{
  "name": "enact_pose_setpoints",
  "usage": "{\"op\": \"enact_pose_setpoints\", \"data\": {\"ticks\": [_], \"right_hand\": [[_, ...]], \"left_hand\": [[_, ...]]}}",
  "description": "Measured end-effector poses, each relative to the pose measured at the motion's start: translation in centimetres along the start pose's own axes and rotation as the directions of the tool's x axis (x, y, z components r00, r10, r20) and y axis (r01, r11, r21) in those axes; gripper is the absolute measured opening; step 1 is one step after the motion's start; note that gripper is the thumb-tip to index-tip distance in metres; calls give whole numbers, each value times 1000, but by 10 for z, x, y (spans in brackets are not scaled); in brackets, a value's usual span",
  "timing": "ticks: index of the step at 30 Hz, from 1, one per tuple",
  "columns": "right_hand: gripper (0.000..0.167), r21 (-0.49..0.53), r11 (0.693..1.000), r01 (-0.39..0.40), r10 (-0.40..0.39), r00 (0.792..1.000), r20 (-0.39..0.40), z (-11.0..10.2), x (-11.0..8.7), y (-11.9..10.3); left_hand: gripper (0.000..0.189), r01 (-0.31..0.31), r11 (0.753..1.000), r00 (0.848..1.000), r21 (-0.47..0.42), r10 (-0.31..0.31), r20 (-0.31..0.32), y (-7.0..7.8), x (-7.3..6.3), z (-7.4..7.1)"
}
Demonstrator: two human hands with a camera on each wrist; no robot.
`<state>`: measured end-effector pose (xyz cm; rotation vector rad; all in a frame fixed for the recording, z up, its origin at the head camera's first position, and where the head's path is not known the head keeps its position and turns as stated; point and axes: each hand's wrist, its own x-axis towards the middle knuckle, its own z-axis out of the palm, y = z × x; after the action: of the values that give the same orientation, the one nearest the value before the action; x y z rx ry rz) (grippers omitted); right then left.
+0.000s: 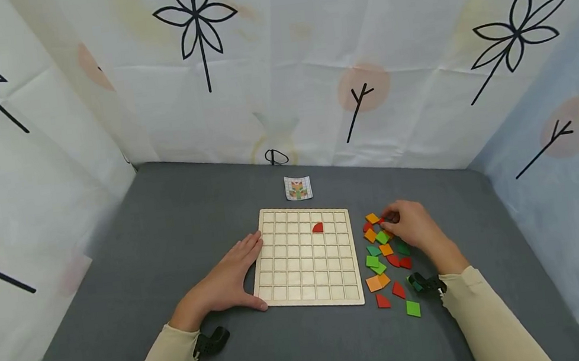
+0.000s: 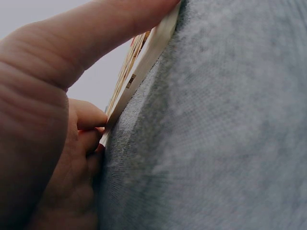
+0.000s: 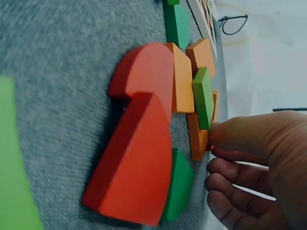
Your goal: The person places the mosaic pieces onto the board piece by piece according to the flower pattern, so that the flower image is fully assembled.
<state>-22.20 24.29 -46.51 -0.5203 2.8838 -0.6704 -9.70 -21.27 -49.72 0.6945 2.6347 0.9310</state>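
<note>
A pale wooden grid board lies flat on the grey table, with one red quarter-circle piece in a cell of its upper part. My left hand rests spread at the board's left side, fingers along the edge and thumb by the near left corner. In the left wrist view the thumb touches the board's side. Over the far end of a pile of colored pieces, my right hand pinches a small red piece, mostly hidden by the fingertips; a light green piece lies right beside them.
Red, orange and green wooden pieces lie loosely right of the board, including a light green square nearest me. A small pattern card lies beyond the board. Patterned white cloth hangs behind the grey table.
</note>
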Motion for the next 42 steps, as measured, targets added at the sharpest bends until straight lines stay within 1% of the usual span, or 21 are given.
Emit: {"op": "enact_pose_setpoints", "data": {"ticks": [6,8,12,17,22,29,35,39,42], "right_hand": [[17,-3,1000,-17,17,1000,-5,-4,2,0],[18,-8,1000,-23,22,1000,-8,-6,1,-1],[17,-24,1000,-8,8,1000,-23,-9,-1,-4],[19,-18,1000,13,-14,999,-41,-14,1,-19],[21,-3,1000,29,-29,998,-52,-17,-1,-32],[22,-8,999,48,-48,997,-57,-16,-5,-40],[20,7,998,54,-54,995,-84,-14,-8,-46],[19,16,999,49,-47,992,-114,-13,-14,-53],[19,11,999,53,-51,993,-108,-12,-20,-59]], "left_hand": [[140,-4,1000,1000,2,4,-13,-3,1,0],[140,0,1000,1000,4,0,-6,-3,1,0],[140,-4,1000,1000,-2,4,1,-3,2,2],[140,3,1000,1000,2,-3,-1,-2,2,-2],[140,-3,1000,1000,15,3,2,-2,4,-3],[140,-2,1000,1000,-4,2,3,0,1,0],[139,2,1000,1000,7,-2,0,-1,0,-1],[138,3,1000,1000,6,-3,-4,0,0,-2],[138,2,1000,1000,4,-2,5,1,0,-1]]}}
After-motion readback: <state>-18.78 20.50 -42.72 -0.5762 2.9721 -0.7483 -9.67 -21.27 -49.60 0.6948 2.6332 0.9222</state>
